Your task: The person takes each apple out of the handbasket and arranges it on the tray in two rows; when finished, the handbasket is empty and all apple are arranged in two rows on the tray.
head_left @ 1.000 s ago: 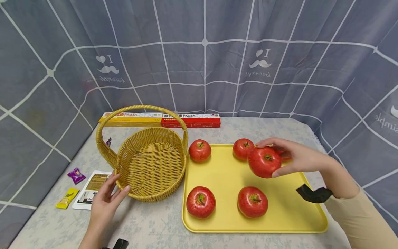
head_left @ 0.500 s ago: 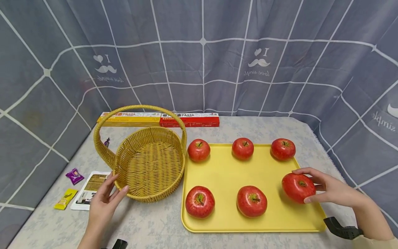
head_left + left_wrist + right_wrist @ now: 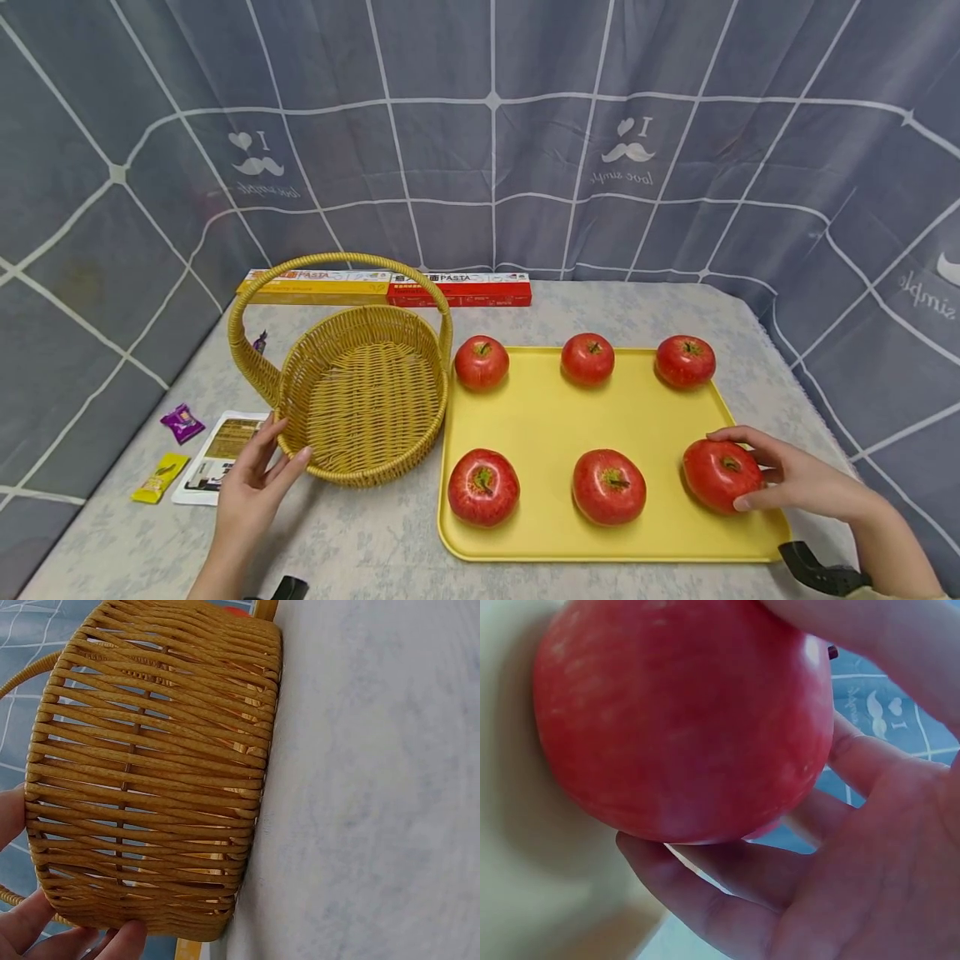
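My left hand (image 3: 251,492) grips the near left rim of a round woven basket (image 3: 375,400), its thumb at the rim and fingertips against the outer wall (image 3: 150,780). The basket has a tall arched handle and nothing inside. Over at the right, my right hand (image 3: 795,475) holds a red apple (image 3: 720,477) at the near right corner of a yellow tray (image 3: 540,408). Thumb and fingers curl round the apple's sides, and its underside sits low against the tray (image 3: 525,862). Several other red apples stand on the tray in two rows, such as one front-centre apple (image 3: 609,487).
Behind the basket lie a yellow pasta box (image 3: 322,290) and a red pasta box (image 3: 465,293). A white-edged packet (image 3: 217,458), a purple-wrapped sweet (image 3: 182,423) and a yellow packet (image 3: 160,478) lie at left. A grey grid curtain (image 3: 540,167) hangs round the table.
My right hand has carried its apple from the tray's back right to the near right corner and lowered it there, uncovering the back right apple. My left hand has stayed on the basket.
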The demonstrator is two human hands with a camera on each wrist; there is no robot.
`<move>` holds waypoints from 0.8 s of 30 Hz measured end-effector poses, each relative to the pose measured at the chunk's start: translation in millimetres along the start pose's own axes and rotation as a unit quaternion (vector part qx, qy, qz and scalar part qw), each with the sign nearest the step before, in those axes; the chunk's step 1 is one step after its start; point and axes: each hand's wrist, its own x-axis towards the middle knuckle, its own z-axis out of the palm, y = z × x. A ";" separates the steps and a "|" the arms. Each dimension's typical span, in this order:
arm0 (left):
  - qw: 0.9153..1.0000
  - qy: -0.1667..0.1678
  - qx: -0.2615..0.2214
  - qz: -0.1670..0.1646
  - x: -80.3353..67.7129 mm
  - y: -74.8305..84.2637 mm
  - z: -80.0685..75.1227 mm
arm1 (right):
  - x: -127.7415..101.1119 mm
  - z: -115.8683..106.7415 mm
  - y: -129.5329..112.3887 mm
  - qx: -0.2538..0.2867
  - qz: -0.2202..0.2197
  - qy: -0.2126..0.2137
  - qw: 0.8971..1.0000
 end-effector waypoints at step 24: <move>0.999 -0.007 0.042 0.006 -0.5 4.5 -2.5 | 6.4 -6.7 -10.7 -0.079 0.022 -0.020 0.996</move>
